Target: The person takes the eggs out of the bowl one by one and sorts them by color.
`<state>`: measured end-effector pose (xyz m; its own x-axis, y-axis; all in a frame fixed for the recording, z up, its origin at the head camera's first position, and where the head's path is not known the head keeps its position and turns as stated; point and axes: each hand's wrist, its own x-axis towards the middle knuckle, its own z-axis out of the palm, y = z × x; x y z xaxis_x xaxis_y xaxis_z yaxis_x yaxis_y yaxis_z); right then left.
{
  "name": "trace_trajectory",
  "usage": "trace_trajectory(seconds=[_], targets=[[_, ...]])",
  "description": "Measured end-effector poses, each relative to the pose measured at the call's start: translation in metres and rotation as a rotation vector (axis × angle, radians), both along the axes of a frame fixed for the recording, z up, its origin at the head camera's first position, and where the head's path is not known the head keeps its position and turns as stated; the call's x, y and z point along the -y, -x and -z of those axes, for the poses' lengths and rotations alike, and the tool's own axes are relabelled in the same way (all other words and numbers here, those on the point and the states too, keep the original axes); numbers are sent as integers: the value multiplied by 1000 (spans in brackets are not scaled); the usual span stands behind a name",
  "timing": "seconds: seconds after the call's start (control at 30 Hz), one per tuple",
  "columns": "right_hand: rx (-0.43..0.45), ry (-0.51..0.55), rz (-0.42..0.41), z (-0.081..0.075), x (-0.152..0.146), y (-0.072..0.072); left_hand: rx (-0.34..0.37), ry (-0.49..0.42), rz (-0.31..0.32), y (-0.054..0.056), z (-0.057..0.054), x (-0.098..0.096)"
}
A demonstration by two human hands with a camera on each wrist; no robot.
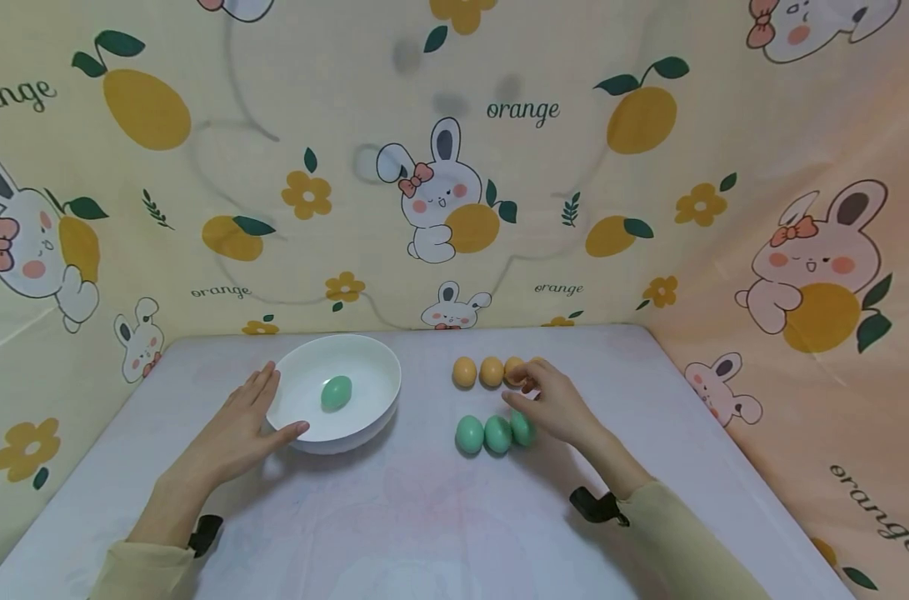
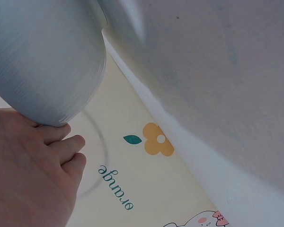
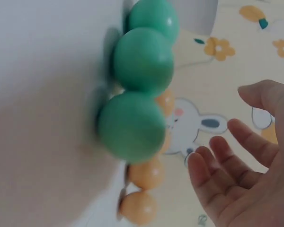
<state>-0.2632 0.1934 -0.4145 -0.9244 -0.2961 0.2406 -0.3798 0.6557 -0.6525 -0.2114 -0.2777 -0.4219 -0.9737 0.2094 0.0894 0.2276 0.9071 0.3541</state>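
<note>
A white bowl (image 1: pixel 375 379) stands on the left half of the table with one green egg (image 1: pixel 337 392) inside. My left hand (image 1: pixel 232 429) rests against its left side, fingers extended along the outside and thumb at the near rim; the left wrist view shows the fingertips at the bowl wall (image 2: pixel 52 61). To the right, three green eggs (image 1: pixel 497 434) form a near row, and several yellow eggs (image 1: pixel 491 372) form a row behind them. Above these rows my right hand (image 1: pixel 562 408) hovers, holding nothing, fingers loosely bent; it partly covers the yellow eggs at the right end.
A white-covered table (image 1: pixel 424 517) carries everything. Behind and at both sides hangs a cloth (image 1: pixel 529 183) printed with rabbits, oranges and flowers. Each wrist wears a black strap-like device (image 1: pixel 596 505).
</note>
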Motion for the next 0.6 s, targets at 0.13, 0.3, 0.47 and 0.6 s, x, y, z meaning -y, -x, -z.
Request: trace_trajectory(seconds=[0.13, 0.3, 0.47, 0.6], targets=[[-45, 28, -23, -5, 15, 3, -6, -2, 6, -1, 0, 1], [-68, 55, -53, -12, 34, 7, -3, -9, 6, -1, 1, 1], [-70, 34, -68, -17, 56, 9, 8, -2, -5, 0, 1, 1], [-82, 17, -96, -18, 75, 11, 7, 3, -4, 0, 1, 1]])
